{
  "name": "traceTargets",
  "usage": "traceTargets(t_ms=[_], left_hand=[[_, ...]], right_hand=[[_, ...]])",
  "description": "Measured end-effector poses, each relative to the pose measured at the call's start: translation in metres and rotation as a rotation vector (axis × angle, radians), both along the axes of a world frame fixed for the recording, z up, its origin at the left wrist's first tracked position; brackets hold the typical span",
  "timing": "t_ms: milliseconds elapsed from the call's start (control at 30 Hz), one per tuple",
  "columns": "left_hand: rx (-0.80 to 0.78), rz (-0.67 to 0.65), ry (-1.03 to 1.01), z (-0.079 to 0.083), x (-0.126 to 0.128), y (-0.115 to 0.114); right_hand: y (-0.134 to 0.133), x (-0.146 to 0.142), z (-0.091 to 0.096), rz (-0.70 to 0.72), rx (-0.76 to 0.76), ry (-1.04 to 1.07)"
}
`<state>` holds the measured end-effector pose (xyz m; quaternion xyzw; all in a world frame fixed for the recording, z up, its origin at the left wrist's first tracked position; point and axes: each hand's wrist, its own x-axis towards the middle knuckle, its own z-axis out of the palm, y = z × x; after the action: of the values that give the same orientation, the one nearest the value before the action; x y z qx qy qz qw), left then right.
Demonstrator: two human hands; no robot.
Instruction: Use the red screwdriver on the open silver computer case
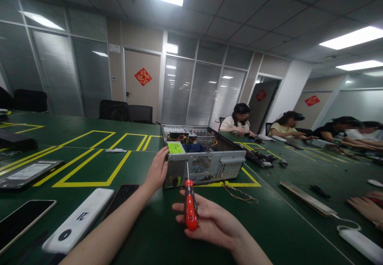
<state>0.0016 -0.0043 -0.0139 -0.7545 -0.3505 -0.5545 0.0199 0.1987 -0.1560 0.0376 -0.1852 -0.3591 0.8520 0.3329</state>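
Observation:
An uncovered computer case lies on the green table with its back panel toward me. Inside it, the power supply with a yellow-green label sits at the left corner, among cables. My left hand rests against the case's left edge, fingers stretched over the corner beside the power supply. In front of the case, my right hand holds a red and black screwdriver by its handle. The shaft points away from me at the back panel, its tip near the upper edge by the power supply; whether it touches a screw is too small to tell.
A white device marked 21, a phone and a dark flat slab lie at left. Glasses lie right of my hand. Dark cables sit beyond the case. Several people work along the right; one person's hand is near.

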Motion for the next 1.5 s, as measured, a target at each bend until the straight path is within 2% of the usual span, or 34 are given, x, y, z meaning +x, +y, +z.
traceTargets(t_ms=[167, 367, 467, 567, 700, 833, 1033, 1167, 1267, 1367, 1500], left_hand=[[0.001, -0.002, 0.003, -0.0004, 0.0002, 0.001], [0.0, 0.001, 0.015, -0.0002, -0.0007, 0.0007], [0.0, 0.001, 0.014, 0.0002, -0.001, 0.0003], [0.007, 0.003, 0.015, -0.0001, -0.0011, 0.0008], [0.009, 0.002, 0.014, -0.0008, -0.001, 0.0014], [0.002, 0.002, 0.011, -0.0001, -0.0005, 0.0004], [0.004, 0.002, 0.007, 0.0007, -0.0003, -0.0002], [0.012, 0.001, 0.007, 0.0, -0.0002, 0.0009], [0.011, 0.006, 0.004, -0.0005, -0.0004, 0.0011], [0.009, 0.01, 0.007, -0.0006, -0.0007, 0.0007], [0.0, 0.007, 0.012, -0.0003, -0.001, 0.0001]], right_hand=[[0.0024, 0.0013, -0.0079, -0.131, 0.059, -0.005], [0.0023, 0.0004, -0.01, -0.216, -0.04, -0.01], [0.0009, -0.0003, -0.0105, -0.21, -0.018, -0.076], [0.0001, -0.0008, -0.0092, -0.178, -0.017, -0.05], [-0.0001, -0.002, -0.0042, -0.077, -0.036, 0.012], [-0.0008, -0.0032, -0.0012, -0.013, 0.012, 0.005], [-0.0002, -0.0027, -0.0061, -0.119, 0.083, -0.034], [0.0011, -0.0013, -0.0088, -0.176, 0.04, 0.024], [0.0011, -0.0007, -0.0097, -0.191, -0.022, -0.01], [0.0, -0.0011, -0.0102, -0.189, -0.014, -0.068], [-0.0019, -0.0023, -0.0076, -0.151, -0.012, -0.046]])
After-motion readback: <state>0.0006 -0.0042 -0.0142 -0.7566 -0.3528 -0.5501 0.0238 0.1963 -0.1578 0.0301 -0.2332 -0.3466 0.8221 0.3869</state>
